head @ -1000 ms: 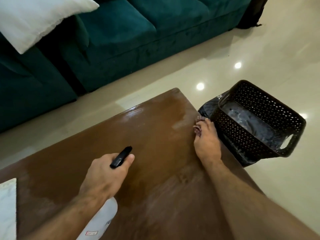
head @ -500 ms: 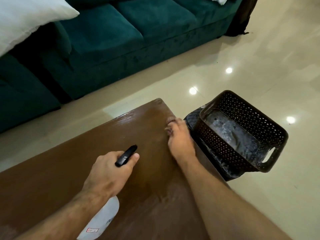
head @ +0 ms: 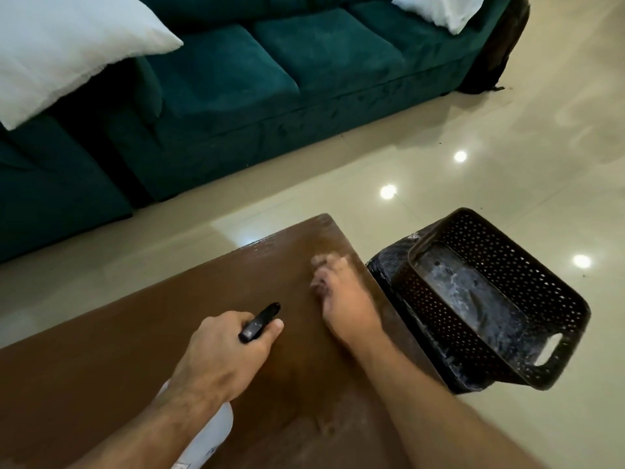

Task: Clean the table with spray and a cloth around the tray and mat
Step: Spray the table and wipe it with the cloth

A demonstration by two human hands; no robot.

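Wiping reaches the far corner of the surface, spray held ready

The right hand (head: 341,299), blurred with motion, presses a reddish cloth (head: 319,265) onto the brown surface (head: 135,333) near its far right edge; only a scrap of cloth shows past the fingertips, and the blur hides how the fingers lie on it. The left hand (head: 223,353) is wrapped round the neck of a white spray bottle (head: 211,438), its black nozzle (head: 260,321) pointing across the wood. A wet sheen by the far corner suggests that stretch has been sprayed and is being wiped, so the job looks under way rather than finished. Neither tray nor mat is in view, so how much around them is left cannot be judged. A dark perforated basket (head: 507,275) stands on the floor just beside the edge, a teal sofa (head: 270,79) beyond.
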